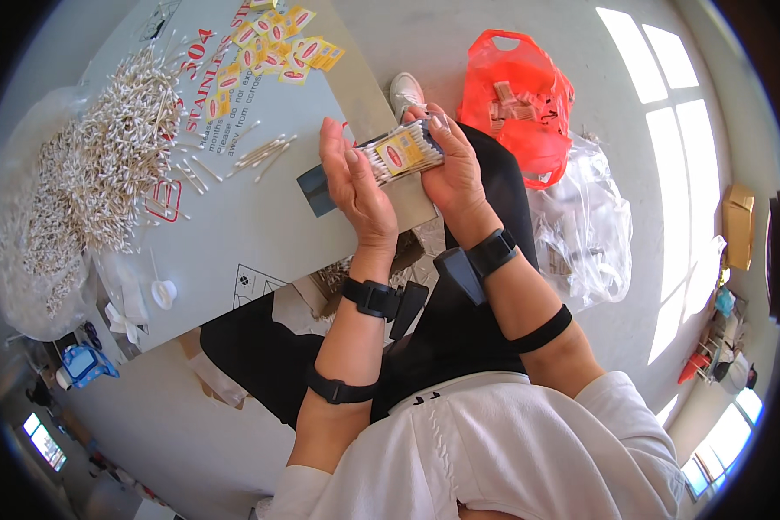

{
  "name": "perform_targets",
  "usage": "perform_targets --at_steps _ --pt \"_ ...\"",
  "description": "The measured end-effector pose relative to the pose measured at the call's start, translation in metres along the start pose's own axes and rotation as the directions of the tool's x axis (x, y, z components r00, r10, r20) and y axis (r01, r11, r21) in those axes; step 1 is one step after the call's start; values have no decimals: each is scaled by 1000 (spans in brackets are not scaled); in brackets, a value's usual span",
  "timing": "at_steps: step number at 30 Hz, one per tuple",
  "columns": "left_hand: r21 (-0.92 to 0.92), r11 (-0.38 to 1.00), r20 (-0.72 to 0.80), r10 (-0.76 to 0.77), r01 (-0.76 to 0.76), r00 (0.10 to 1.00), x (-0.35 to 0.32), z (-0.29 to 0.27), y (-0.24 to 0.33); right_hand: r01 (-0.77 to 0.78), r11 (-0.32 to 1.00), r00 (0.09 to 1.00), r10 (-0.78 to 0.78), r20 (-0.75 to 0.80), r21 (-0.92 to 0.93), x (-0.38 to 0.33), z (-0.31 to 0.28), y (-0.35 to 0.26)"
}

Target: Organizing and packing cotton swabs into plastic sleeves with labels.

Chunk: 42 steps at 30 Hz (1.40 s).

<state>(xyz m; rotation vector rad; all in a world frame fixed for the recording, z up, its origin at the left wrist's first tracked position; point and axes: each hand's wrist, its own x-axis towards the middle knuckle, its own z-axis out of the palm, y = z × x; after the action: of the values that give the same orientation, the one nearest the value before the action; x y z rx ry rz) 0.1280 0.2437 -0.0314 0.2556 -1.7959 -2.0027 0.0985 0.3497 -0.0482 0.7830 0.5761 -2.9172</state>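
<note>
Between my hands is a pack of cotton swabs [405, 152] with a yellow label card on top. My right hand [456, 169] grips its right end, the thumb on top near the swab tips. My left hand [360, 192] has its fingers stretched out, and its palm side lies against or very close to the swab tips at the other end. A dark blue-grey flat piece [317, 189] shows beside my left hand at the table edge, partly hidden by it. Several loose cotton swabs [264, 154] lie on the table left of my hands.
A large heap of cotton swabs [117, 130] spills from a clear plastic bag [26, 295] on the table [225, 230]. Yellow label cards [273, 52] are scattered at the far side. On the floor at right sit a red plastic bag [485, 87] with packs inside and a clear bag [585, 225].
</note>
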Motion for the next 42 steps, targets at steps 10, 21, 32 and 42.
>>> perform_targets --at_steps 10,21,32,42 --pt "21 999 46 -30 29 998 3 12 1 55 965 998 -63 -23 -256 -2 15 4" --pt "-126 991 111 -38 52 993 5 19 -5 21 989 998 -12 66 -145 -4 10 3" --pt "-125 989 67 -66 74 996 -21 5 7 103 983 987 -121 -109 -153 -13 -1 -7" --pt "-174 979 96 -88 104 992 -15 13 -1 194 621 972 -15 236 -759 20 -11 -17"
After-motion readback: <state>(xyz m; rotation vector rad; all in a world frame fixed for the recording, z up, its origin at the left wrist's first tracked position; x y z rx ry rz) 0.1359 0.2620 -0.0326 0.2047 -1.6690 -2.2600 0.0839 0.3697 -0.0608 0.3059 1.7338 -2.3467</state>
